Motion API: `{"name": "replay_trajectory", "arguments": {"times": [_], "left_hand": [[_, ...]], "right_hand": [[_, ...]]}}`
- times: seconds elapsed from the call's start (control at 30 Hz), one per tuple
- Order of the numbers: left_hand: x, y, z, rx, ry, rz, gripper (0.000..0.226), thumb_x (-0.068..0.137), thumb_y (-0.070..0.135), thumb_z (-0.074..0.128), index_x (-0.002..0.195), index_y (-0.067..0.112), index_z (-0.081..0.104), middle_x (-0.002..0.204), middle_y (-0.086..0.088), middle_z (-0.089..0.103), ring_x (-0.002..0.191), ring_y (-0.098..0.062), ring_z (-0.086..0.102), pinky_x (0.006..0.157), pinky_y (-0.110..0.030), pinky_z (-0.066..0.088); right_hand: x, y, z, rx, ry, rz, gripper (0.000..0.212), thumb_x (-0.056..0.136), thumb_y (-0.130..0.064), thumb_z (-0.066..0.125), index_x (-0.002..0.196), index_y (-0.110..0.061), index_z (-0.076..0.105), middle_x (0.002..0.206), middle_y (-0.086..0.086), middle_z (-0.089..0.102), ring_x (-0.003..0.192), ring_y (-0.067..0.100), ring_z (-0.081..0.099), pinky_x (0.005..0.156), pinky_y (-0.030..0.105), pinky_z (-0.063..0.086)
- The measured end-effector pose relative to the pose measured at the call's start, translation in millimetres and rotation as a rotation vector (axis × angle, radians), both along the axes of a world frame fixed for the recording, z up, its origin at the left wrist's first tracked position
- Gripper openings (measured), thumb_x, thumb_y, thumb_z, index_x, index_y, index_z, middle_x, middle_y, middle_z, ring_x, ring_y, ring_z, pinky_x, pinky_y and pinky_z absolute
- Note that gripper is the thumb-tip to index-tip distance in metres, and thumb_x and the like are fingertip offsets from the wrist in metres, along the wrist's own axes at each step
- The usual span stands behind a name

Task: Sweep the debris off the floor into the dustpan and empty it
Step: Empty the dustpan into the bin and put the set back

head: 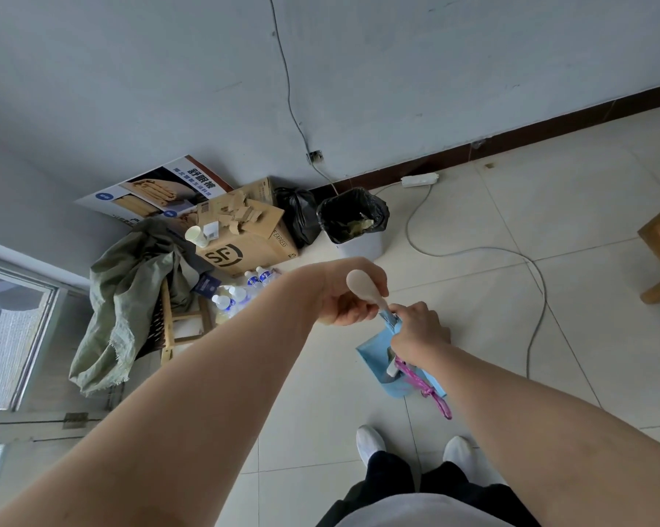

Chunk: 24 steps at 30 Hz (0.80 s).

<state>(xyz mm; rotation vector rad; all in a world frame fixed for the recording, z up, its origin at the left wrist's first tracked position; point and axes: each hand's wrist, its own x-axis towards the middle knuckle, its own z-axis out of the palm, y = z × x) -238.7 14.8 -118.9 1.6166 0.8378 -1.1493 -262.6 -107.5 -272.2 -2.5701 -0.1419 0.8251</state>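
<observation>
Dustpan [372, 359]: gripped low on handle [370, 294] with right hand [419, 330], handle top with left hand [343, 302]; faced bin [362, 247] ahead, nearer left.

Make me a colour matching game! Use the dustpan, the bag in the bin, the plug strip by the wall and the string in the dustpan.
Things:
1. dustpan
2. bin bag
3. plug strip
4. string

Colours:
A. black
B. pink
C. white
D. blue

Pairs: 1-D, 2-A, 3-C, 4-B
</observation>
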Motion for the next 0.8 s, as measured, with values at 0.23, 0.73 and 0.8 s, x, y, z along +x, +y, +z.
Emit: {"name": "replay_trajectory", "arguments": {"times": [0.23,0.73,0.8], "left_hand": [[6,-20,0,-0.010,-0.048,0.020,0.017,0.089,0.014,0.053,0.075,0.007,0.048,0.065,-0.010,0.051,0.024,-0.006,0.042,0.031,-0.008,0.035],[-14,-30,-86,0.353,-0.470,-0.637,0.036,0.089,-0.001,0.053,0.122,0.008,0.063,0.117,-0.008,0.065,0.107,-0.026,0.062,0.091,-0.031,0.053],[-15,-34,-99,0.441,-0.532,-0.805,0.025,0.085,0.008,0.060,0.109,0.010,0.066,0.110,-0.007,0.067,0.106,-0.026,0.061,0.090,-0.029,0.049]], "right_hand": [[6,-9,5,-0.023,-0.071,0.022,0.038,0.088,-0.018,0.058,0.125,-0.026,0.058,0.122,0.003,0.050,0.116,0.023,0.049,0.092,0.037,0.045],[-9,-43,16,0.069,0.113,-0.105,0.060,0.078,-0.024,0.065,0.134,-0.023,0.043,0.126,0.000,0.051,0.111,0.022,0.057,0.081,0.029,0.044],[-15,-52,17,-0.028,0.140,-0.064,0.045,0.078,-0.035,0.064,0.120,-0.022,0.055,0.112,-0.002,0.061,0.098,0.021,0.061,0.072,0.027,0.042]]}}
